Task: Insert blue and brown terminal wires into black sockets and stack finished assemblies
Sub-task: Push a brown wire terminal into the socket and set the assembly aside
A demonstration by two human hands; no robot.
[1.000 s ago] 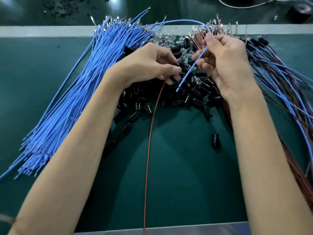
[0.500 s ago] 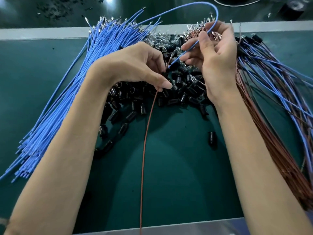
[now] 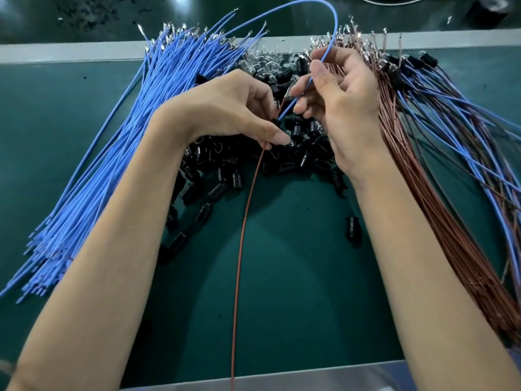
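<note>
Hands close together above the black socket pile (image 3: 298,162): left hand (image 3: 234,108) pinches one socket (image 3: 276,123), brown wire (image 3: 240,277) trailing below the pile; right hand (image 3: 341,108) pinches a blue wire (image 3: 293,103), tip at that socket. Finished assemblies (image 3: 451,131) right of the pile.

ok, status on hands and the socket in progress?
Left hand pinches black socket, brown wire trailing down. Right hand pinches blue wire, tip at the socket; seating not visible. Loose sockets heaped beneath, nothing blocking.
</note>
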